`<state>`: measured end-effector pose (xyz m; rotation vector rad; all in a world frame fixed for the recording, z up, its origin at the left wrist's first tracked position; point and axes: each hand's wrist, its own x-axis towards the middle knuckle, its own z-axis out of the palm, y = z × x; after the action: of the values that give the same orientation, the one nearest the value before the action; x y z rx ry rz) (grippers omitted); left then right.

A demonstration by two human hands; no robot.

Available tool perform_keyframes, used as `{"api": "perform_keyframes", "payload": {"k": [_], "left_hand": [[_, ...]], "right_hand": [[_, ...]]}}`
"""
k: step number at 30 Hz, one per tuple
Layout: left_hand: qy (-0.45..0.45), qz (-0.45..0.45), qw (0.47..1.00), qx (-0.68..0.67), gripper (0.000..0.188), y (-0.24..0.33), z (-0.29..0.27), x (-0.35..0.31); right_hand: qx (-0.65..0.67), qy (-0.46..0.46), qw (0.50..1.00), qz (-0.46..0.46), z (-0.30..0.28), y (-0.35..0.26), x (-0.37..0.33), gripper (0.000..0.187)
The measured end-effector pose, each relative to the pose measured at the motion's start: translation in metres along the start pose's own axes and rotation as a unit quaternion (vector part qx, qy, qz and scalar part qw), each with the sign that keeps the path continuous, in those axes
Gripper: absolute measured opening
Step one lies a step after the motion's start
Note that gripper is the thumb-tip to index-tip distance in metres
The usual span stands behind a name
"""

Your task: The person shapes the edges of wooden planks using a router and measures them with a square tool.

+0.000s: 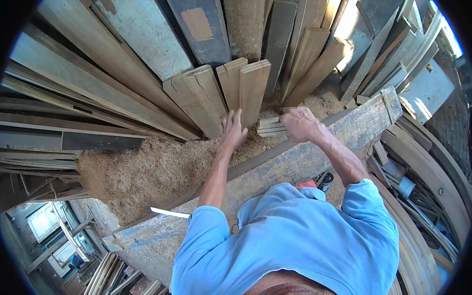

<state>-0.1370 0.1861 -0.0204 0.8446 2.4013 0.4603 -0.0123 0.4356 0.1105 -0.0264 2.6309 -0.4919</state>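
Observation:
My left hand (234, 131) is at the foot of several short planks leaning upright, its fingers stretched out and slightly apart. Just beyond its fingertips stand a narrow plank stack (254, 89) and a thinner plank (230, 80). Wider cracked boards (198, 97) lean to their left. My right hand (301, 124) is curled at the right end of a small stack of short wooden strips (270, 127), which lies over the sawdust. The fingertips against the strips are partly hidden, but the hand appears closed on them.
Sawdust and shavings (148, 174) cover the bench behind a worn, paint-stained plank (278, 169) along its front edge. Long boards (104, 84) lean around the back and left. A metal square's blade (169, 213) sticks out beside my left arm. Curved timber (424, 172) is stacked at right.

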Motion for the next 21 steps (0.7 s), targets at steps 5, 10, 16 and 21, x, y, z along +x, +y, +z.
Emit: {"api": "perform_keyframes", "payload": {"k": [5, 10, 16, 21], "left_hand": [[-0.014, 0.133, 0.972, -0.196, 0.079, 0.0, 0.057, -0.036], [-0.024, 0.225, 0.899, -0.375, 0.044, 0.038, 0.037, -0.029], [0.022, 0.216, 0.862, -0.458, 0.04, 0.089, -0.041, -0.047], [-0.016, 0.242, 0.805, -0.541, 0.031, 0.159, -0.11, -0.049]], "right_hand": [[-0.004, -0.022, 1.0, -0.018, -0.061, -0.039, -0.033, 0.035], [0.009, 0.041, 0.999, 0.02, -0.107, -0.068, -0.085, 0.046], [0.009, 0.514, 0.856, 0.056, -0.119, -0.072, -0.156, 0.048], [0.351, 0.601, 0.661, 0.281, 0.058, 0.005, -0.17, 0.086]]}}
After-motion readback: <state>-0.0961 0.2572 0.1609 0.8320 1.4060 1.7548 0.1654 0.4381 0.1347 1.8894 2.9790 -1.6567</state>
